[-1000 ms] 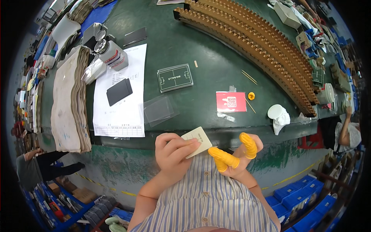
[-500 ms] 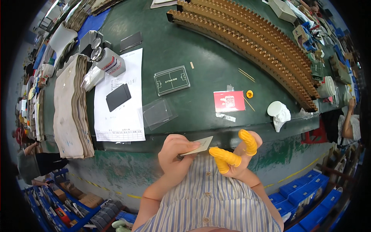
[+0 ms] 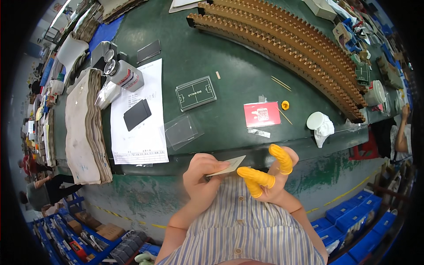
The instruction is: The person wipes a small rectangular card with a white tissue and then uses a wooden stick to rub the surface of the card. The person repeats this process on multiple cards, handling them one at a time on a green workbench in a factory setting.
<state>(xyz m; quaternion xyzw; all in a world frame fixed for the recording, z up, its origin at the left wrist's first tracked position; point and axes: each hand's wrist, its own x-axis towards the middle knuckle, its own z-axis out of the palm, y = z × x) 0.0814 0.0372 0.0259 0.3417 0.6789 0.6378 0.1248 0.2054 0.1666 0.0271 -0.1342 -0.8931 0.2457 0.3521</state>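
My left hand [image 3: 202, 174] is closed on a thin, pale greenish card [image 3: 228, 165], pinched between thumb and fingers just off the table's near edge. My right hand [image 3: 276, 183], wearing yellow finger cots [image 3: 281, 160], is beside the card's right end. Its covered fingers are spread apart, and nothing shows held between them. Whether a fingertip touches the card cannot be made out. On the table beyond lie a stack of dark green cards with a white field design [image 3: 196, 93], clear plastic sheets [image 3: 182, 131] and a red card with a square code [image 3: 262, 114].
A long wooden rack with toothed rows [image 3: 282, 48] crosses the far right. A white-capped bundle [image 3: 319, 126], a yellow finger cot [image 3: 285, 105] and thin sticks [image 3: 281, 83] lie nearer. At left are a metal bottle [image 3: 126, 75], printed paper [image 3: 141, 150], black cards [image 3: 137, 115] and stacked boards [image 3: 84, 128].
The view has shifted slightly. My left hand still grips the card, and my right hand's covered fingers have moved only a little beside it.
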